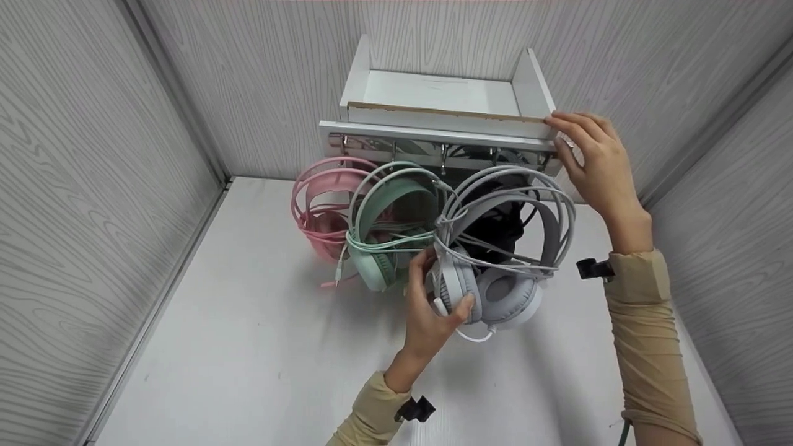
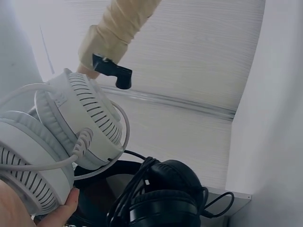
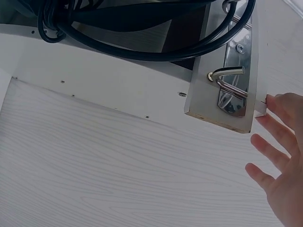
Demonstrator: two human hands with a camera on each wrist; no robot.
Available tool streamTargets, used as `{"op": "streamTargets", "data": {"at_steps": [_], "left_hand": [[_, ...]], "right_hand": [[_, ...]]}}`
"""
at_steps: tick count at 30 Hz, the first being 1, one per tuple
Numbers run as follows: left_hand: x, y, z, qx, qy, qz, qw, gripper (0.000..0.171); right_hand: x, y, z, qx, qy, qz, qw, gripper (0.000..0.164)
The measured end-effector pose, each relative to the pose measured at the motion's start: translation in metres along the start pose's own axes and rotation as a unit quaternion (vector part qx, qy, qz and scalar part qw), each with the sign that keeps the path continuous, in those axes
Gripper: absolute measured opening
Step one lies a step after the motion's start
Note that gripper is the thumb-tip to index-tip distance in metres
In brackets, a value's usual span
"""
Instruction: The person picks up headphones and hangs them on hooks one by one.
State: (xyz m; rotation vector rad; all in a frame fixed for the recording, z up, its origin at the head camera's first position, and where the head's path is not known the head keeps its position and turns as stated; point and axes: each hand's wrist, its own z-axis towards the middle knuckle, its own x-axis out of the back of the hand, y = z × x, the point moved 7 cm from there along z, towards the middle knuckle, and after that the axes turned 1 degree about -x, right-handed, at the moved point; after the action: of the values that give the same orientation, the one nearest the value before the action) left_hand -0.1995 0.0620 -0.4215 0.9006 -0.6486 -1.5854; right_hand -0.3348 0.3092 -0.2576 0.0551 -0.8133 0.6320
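My left hand (image 1: pixel 430 316) grips an ear cup of pale grey-white headphones (image 1: pixel 455 282), with the thumb on the cup's near side. Their cable is looped around the headband. Whether the headband touches a hook I cannot tell. Behind them are black headphones (image 2: pixel 165 208) with a bundled cable. My right hand (image 1: pixel 598 155) holds the right front end of the white wall shelf (image 1: pixel 440 93), fingertips on the upper edge and thumb lower down. In the right wrist view the other fingers spread below a metal hook (image 3: pixel 229 80).
Pink headphones (image 1: pixel 322 248) and mint green headphones (image 1: pixel 375 269) hang to the left, cables coiled. A metal hook strip (image 1: pixel 365 142) runs beneath the shelf. Below lies a white surface (image 1: pixel 248 347), bounded by wood-patterned panels (image 1: pixel 80 155) on the sides and back.
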Motion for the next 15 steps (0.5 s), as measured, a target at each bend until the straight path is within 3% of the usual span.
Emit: {"op": "streamTargets", "data": {"at_steps": [8, 15], "left_hand": [[-0.018, -0.011, 0.005, 0.009, -0.003, 0.054, 0.9985, 0.083], [-0.036, -0.023, 0.012, 0.016, -0.006, 0.074, 0.9971, 0.087]], "right_hand": [[0.002, 0.003, -0.001, -0.002, -0.01, 0.004, 1.0, 0.035], [0.002, 0.002, -0.001, -0.017, -0.035, 0.012, 0.999, 0.037]]}}
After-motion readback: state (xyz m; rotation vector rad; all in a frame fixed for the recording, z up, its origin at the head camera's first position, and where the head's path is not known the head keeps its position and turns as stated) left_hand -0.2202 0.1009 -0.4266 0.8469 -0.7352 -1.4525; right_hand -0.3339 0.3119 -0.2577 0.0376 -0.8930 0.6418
